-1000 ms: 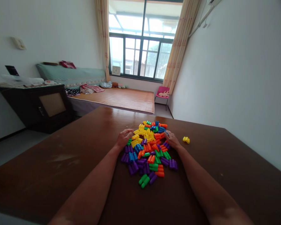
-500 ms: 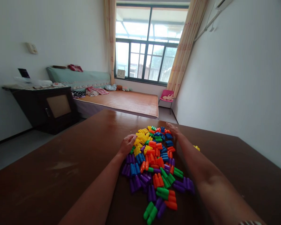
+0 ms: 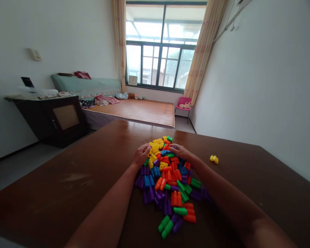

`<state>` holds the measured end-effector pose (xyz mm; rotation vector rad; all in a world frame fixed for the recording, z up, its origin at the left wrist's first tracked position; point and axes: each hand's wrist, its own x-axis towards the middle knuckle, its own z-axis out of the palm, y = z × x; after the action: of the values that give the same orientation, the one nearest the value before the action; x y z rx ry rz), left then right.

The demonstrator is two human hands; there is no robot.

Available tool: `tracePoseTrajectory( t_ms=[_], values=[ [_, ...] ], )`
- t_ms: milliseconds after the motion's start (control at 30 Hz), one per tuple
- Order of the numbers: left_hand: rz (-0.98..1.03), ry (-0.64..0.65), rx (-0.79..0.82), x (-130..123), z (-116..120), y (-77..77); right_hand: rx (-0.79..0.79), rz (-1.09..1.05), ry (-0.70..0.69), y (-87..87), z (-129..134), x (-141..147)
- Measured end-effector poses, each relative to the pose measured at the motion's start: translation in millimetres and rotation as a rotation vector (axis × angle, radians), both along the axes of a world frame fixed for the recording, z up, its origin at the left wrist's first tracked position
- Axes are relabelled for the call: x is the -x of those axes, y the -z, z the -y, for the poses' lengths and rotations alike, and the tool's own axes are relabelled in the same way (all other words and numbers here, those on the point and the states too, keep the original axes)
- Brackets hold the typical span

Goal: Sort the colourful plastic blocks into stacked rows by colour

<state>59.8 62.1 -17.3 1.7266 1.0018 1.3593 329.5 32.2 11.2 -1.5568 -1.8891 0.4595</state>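
A heap of plastic bullet-shaped building blocks [image 3: 167, 174] in orange, green, blue, purple and yellow lies on the brown table [image 3: 93, 165]. At the heap's left edge, my left hand [image 3: 141, 154] rests against the yellow blocks [image 3: 156, 146], its fingers slightly bent and nothing held in them. My right hand [image 3: 182, 151] reaches over the upper right part of the heap. Its fingers are stretched out across the blue and orange blocks, touching them and partly hiding them. Purple blocks [image 3: 167, 206] and green ones [image 3: 165, 226] lie nearer to me.
A single yellow block [image 3: 214, 159] lies apart to the right of my right arm. Past the table's far edge stand a bed [image 3: 144, 110] and a pink chair [image 3: 183, 103]. A dark cabinet [image 3: 46, 117] is on the left.
My right hand has moved left from the heap's far right edge onto its upper blocks, pushing some inward. The lone yellow block is now uncovered. My left hand has hardly moved.
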Motion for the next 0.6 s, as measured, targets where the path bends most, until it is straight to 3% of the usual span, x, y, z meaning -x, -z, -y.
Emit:
tracePoseTrajectory(
  t_ms=[67, 167, 267, 333, 433, 533, 600],
  values=[
    [0.001, 0.003, 0.004, 0.4, 0.0, -0.1, 0.022, -0.014, -0.018, -7.1, 21.7, -2.6],
    [-0.005, -0.005, 0.009, 0.3, -1.2, 0.2, -0.011, -0.001, 0.095, -8.1, 61.1, -26.6],
    [-0.031, 0.002, -0.004, -0.9, -2.7, -0.1, -0.025, 0.061, 0.262, 13.0, 103.0, -49.3],
    [-0.045, 0.007, -0.014, -1.5, -3.2, -0.4, -0.005, 0.079, 0.339, 32.5, 123.5, -48.8],
    [-0.043, 0.0, 0.002, -0.3, -3.4, 0.4, -0.047, 0.032, 0.335, 46.8, 131.0, -30.2],
    [0.011, -0.016, 0.049, 2.5, -5.0, 3.3, -0.161, -0.013, 0.265, 33.6, 116.6, -27.8],
    [0.079, -0.032, 0.112, 4.0, -7.6, 4.8, -0.262, 0.033, 0.354, 19.7, 107.1, -49.9]
  ],
)
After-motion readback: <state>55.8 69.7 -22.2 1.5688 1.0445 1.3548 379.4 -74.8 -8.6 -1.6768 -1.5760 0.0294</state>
